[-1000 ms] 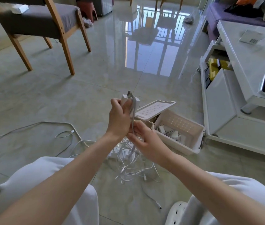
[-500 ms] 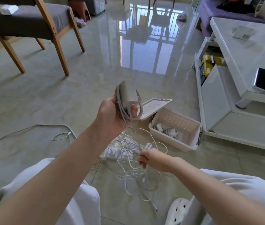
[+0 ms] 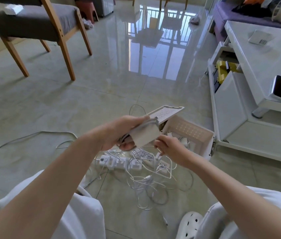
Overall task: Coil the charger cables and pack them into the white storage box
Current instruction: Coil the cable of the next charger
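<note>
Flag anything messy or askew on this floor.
White cables lie in a loose tangle over the power strips, uncoiled, beside the storage box. The box's lid leans tilted at its far side.

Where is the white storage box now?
In the head view, the white storage box sits on the floor right of centre, just beyond the right hand, beside the white cabinet.
</note>
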